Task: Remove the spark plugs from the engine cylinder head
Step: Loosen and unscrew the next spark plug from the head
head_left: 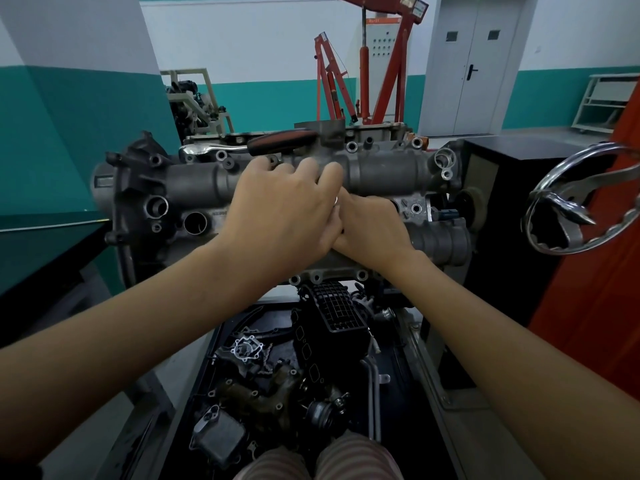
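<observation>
The grey engine cylinder head (384, 168) stands on a stand in front of me. Both my hands meet at its middle. My left hand (280, 209) lies over the upper ridge with its fingers curled, and it partly covers my right hand (372, 226). A small shiny metal piece (335, 199) shows between them, and my right forefinger and the thumb side of my left hand touch it. The rest of both grips is hidden. No spark plug is visible. A ratchet (249, 144) with a red and black handle lies along the top of the head.
A chrome handwheel (585, 199) of the stand sticks out at the right, beside a black box (512, 174). Below the head a black tray (221, 341) holds several loose engine parts. Red engine cranes (381, 71) stand at the back wall.
</observation>
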